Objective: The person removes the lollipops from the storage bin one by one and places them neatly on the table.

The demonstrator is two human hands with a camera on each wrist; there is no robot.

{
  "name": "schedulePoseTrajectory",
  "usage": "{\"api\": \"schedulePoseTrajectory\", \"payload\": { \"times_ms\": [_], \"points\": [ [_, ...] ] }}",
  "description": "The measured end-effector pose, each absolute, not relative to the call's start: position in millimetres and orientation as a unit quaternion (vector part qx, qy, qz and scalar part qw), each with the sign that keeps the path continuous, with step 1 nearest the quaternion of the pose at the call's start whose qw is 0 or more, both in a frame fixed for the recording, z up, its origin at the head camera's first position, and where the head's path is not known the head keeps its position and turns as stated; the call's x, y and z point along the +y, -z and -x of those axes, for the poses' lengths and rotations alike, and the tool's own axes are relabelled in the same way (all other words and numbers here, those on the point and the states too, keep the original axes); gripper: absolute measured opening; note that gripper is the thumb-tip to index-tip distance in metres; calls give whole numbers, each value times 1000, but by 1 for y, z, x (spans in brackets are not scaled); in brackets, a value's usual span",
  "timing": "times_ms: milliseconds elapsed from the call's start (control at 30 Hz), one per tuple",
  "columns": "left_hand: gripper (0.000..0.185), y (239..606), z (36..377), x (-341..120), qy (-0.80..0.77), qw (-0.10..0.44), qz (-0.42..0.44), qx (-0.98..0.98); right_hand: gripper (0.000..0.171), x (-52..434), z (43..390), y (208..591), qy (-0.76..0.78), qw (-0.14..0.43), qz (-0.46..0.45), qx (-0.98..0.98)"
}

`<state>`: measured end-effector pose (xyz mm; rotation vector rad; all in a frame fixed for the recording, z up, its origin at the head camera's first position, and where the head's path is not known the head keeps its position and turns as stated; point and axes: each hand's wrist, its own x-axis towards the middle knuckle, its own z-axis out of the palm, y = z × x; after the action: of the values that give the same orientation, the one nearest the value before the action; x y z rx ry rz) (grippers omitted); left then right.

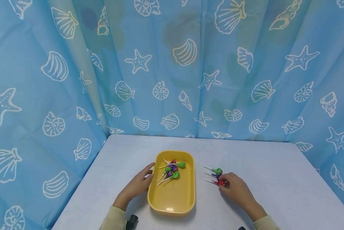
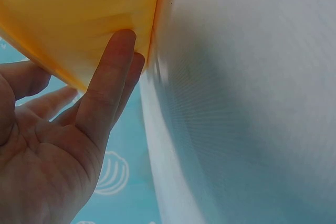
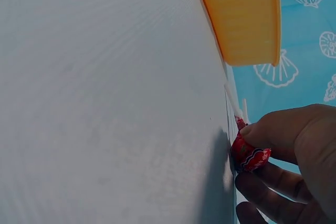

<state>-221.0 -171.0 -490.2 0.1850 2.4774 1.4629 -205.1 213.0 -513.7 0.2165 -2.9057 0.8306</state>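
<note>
A yellow plastic tray (image 1: 172, 198) stands on the table, with several wrapped lollipops (image 1: 176, 175) heaped toward its far end. At the tray's left side is my left hand (image 1: 138, 183), its extended fingers (image 2: 107, 80) against the outer wall in the left wrist view. To the right of the tray, my right hand (image 1: 237, 189) pinches the red lollipop (image 3: 251, 156) between thumb and fingers, low over the table. Just beyond it lie a green lollipop (image 1: 219, 171) and a dark purple lollipop (image 1: 213, 174), partly covered by the fingers. All three sticks point left toward the tray.
A white cloth covers the table (image 1: 278, 179). Behind it and along the sides hangs a blue curtain (image 1: 166, 105) printed with shells and starfish. A black strap piece (image 1: 131, 221) shows by the left wrist.
</note>
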Motion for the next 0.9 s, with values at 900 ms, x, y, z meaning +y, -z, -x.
{"api": "schedulePoseTrajectory", "payload": {
  "times_ms": [900],
  "points": [
    [54,489,222,-172,-504,132,-64,851,32,221,202,511,-258,52,-68,-962]
  ]
}}
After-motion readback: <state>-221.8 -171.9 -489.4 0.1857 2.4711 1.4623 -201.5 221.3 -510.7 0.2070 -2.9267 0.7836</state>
